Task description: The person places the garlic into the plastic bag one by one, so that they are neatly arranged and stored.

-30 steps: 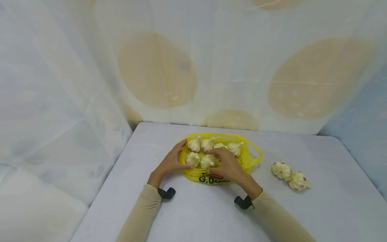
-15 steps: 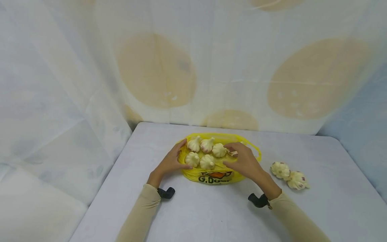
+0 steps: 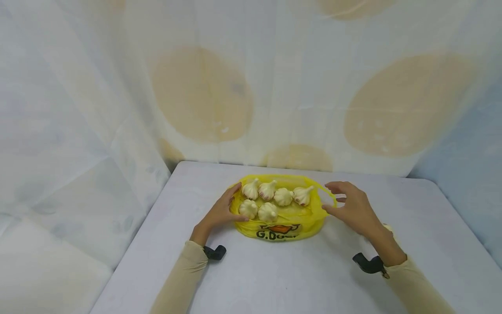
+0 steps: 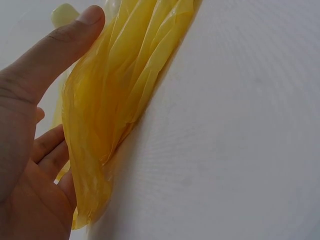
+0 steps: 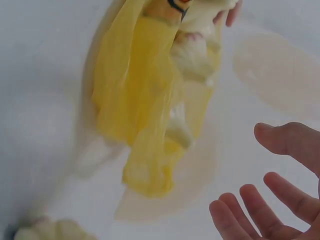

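Gripped yellow bag (image 3: 306, 231) at left end with left hand (image 3: 221, 211), likely to steady it around garlic bulbs (image 3: 283, 197) inside; held right hand (image 3: 353, 209) wide, empty, just beside the bag's right end, with loose garlic (image 5: 55, 231) farther right.

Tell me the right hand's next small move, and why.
Probably move the right hand toward the cream-white, ribbed garlic bulb on the white table: that hand looks empty, and the bulb lies outside the yellow plastic bag, where six similar bulbs sit. The left hand is at the bag's left end.
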Motion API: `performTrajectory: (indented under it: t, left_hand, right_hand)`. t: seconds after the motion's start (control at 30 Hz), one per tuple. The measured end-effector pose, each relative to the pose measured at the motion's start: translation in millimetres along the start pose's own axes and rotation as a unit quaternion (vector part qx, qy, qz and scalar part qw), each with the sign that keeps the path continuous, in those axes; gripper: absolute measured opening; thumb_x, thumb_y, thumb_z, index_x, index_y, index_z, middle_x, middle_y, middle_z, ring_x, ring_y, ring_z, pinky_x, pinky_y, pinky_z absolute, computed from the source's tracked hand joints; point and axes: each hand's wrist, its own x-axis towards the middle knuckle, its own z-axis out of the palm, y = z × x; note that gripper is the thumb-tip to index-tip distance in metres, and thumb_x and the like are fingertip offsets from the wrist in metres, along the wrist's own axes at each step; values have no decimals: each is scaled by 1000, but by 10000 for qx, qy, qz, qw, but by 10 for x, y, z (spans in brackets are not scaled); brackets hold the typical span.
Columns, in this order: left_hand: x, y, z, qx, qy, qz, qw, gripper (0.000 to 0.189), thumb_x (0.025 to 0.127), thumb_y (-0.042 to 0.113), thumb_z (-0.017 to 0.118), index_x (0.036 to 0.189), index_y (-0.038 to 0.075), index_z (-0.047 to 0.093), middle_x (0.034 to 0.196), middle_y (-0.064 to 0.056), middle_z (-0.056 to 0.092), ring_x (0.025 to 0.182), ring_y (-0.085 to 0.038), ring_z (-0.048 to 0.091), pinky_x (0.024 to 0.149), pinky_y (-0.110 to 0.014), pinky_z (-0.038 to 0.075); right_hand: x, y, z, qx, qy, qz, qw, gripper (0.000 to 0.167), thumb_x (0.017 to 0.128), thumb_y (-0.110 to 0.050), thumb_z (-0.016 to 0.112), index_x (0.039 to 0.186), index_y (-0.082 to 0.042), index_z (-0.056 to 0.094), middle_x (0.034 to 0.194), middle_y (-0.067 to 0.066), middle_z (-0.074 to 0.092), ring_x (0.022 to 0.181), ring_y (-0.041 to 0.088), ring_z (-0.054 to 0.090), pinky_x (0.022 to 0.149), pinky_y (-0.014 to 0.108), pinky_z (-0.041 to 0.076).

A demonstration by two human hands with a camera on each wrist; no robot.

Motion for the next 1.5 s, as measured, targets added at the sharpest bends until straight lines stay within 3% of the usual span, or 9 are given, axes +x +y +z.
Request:
performTrajectory:
  t: [0.23, 0.63, 0.93, 1.13, 1.4, 1.5]
  left_hand:
    - [-4, -29, 3, 23, -13, -65, 10000, 118, 65, 44, 90, 156, 16, 21, 158, 1, 25, 144, -15, 24, 116, -38, 29]
    - [12, -37, 21, -26, -41, 65, 10000, 116, 67, 43, 90, 156, 15, 21, 158, -1, 26, 144, -18, 25, 116, -42, 29]
    - [-4, -22, 9, 15, -22, -36, 10000, 117, 66, 44, 90, 157, 16, 21, 158, 2, 25, 144, -14, 24, 116, -38, 28]
    - [-26, -36, 3, -6, 31, 26, 10000, 116, 67, 41, 90, 156, 15, 21, 158, -1, 25, 144, -18, 24, 116, -42, 28]
    - [-18, -46, 11, -13, 30, 12, 10000, 117, 66, 45, 89, 156, 16, 21, 158, 1, 25, 144, -15, 24, 116, -39, 28]
    - [-10, -35, 13, -73, 48, 87, 9999, 116, 66, 40, 90, 156, 14, 21, 158, -2, 25, 144, -19, 24, 115, -43, 29]
  right_hand:
    - [-170, 202, -296, -372, 306, 276, 9985, 59, 74, -11, 86, 126, -2, 59, 119, 17, 59, 106, 36, 58, 80, 52, 56]
    - [-616, 647, -667, -544, 157, 1282, 9901, 67, 80, -28, 82, 133, 0, 52, 127, 29, 55, 105, 47, 59, 76, 50, 57]
    - [-892, 896, -608, -709, 87, 1560, 9852, 69, 77, -30, 85, 130, 2, 54, 124, 32, 56, 106, 48, 57, 71, 44, 59]
    - [-945, 979, -578, -733, -52, 1821, 9805, 72, 77, -31, 84, 131, 4, 52, 124, 35, 54, 107, 50, 54, 75, 53, 57]
    - [-984, 1068, -547, -559, -691, 2090, 9739, 80, 76, -33, 83, 135, 6, 47, 131, 37, 47, 110, 56, 52, 73, 52, 58]
    - [-985, 1079, -531, -573, -748, 2128, 9725, 81, 74, -30, 85, 135, 6, 47, 130, 38, 47, 109, 56, 52, 74, 52, 58]
